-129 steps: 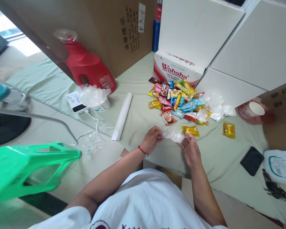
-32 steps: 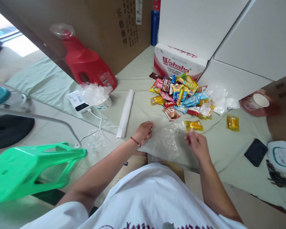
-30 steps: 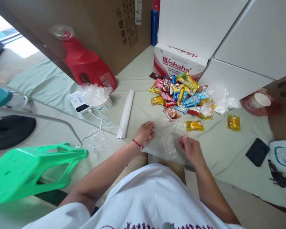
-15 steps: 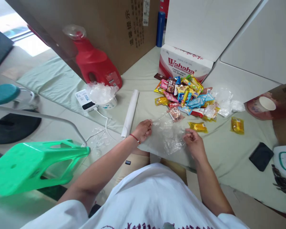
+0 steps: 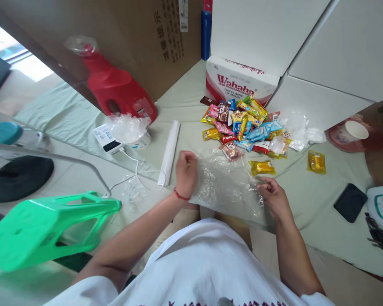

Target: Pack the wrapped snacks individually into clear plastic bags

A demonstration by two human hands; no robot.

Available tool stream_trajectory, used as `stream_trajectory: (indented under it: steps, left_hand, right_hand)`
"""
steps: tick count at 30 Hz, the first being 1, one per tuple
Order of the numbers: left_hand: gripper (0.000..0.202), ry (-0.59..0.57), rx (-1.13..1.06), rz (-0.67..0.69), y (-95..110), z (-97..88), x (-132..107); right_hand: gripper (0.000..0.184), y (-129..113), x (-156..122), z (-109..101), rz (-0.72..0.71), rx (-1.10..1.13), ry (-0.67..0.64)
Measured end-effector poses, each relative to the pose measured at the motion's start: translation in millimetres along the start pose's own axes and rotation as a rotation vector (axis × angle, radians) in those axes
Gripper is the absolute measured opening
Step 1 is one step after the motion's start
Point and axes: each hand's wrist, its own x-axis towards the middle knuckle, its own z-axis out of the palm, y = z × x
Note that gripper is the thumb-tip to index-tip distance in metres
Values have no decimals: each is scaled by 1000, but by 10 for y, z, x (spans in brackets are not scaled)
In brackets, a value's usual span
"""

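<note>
A clear plastic bag (image 5: 225,182) stretches between my two hands over the near edge of the cloth-covered surface. My left hand (image 5: 187,174), with a red cord at the wrist, is closed on the bag's left side. On the right, my right hand (image 5: 274,196) pinches the bag's other edge between thumb and fingers. Just beyond the bag lies a heap of wrapped snacks (image 5: 242,123). One brown-pink packet (image 5: 230,151) touches or lies under the bag's far edge; I cannot tell which. A yellow packet (image 5: 262,167) sits beside the bag, close to my right hand.
A rolled white sheet (image 5: 169,153) lies left of my left hand. Further left stand a plastic-topped tub (image 5: 140,140) and a red jug (image 5: 118,91). A Wahaha box (image 5: 242,80) backs the heap. To the right are a paper cup (image 5: 354,131) and a black wallet-like item (image 5: 350,202).
My hands have moved apart, the left one leftward and the right one rightward and down. The bag between them has spread wider and flatter.
</note>
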Motion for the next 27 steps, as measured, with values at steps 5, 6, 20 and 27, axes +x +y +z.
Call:
stream_trajectory:
  steps: [5, 6, 20, 27]
  left_hand:
    - [36, -493, 621, 564, -388, 258, -465]
    - [44, -535, 743, 613, -496, 244, -493]
    - [43, -461, 881, 889, -413, -4, -358]
    - [62, -536, 1204, 703, -717, 236, -288]
  right_hand:
    - [51, 71, -135, -58, -171, -127, 55]
    - [49, 80, -148, -107, -233, -201, 89]
    - [34, 292, -372, 70, -866, -898, -129]
    - [50, 593, -480, -20, -812, -898, -328]
